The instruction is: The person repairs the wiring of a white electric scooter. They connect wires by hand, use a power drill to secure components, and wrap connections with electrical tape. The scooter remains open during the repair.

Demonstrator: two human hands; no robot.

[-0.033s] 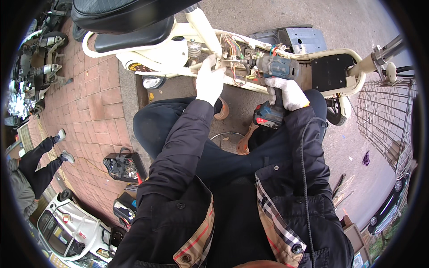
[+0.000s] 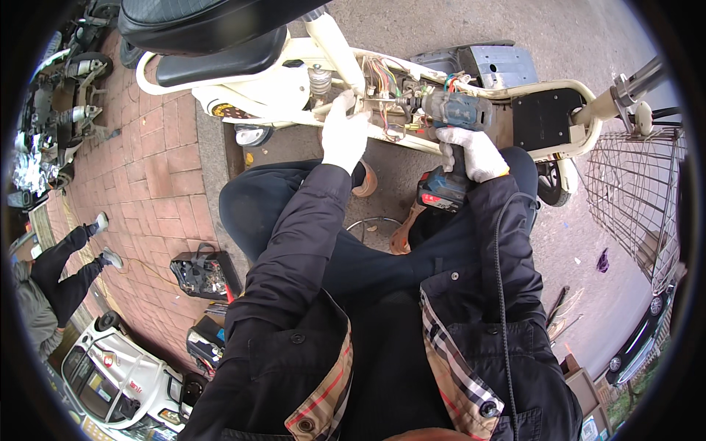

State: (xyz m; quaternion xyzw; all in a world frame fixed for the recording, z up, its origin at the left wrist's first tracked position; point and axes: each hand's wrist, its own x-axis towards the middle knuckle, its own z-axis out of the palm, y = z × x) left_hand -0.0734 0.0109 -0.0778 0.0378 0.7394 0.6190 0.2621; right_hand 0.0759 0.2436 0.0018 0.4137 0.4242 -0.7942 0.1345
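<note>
A cream electric scooter point(image 2: 250, 95) lies across the top of the view, its inner frame exposed with coloured wires point(image 2: 382, 77) bundled inside. My left hand point(image 2: 345, 132), in a white glove, has its fingers closed at the frame beside the seat post point(image 2: 331, 44) and spring point(image 2: 319, 81). My gloved right hand point(image 2: 474, 153) grips a blue-grey cordless drill point(image 2: 460, 110), battery hanging downward. The drill points left into the wired compartment, where its tip meets small metal parts. A black footboard plate point(image 2: 548, 117) is to the right.
A tool case point(image 2: 202, 272) rests on brick paving point(image 2: 158, 162). Another person's legs point(image 2: 73, 257) are at left, above a white toy car point(image 2: 118, 367). Several scooters point(image 2: 81, 103) line the left edge. A wire basket point(image 2: 632, 198) is at right, a grey panel point(image 2: 500, 65) behind the frame.
</note>
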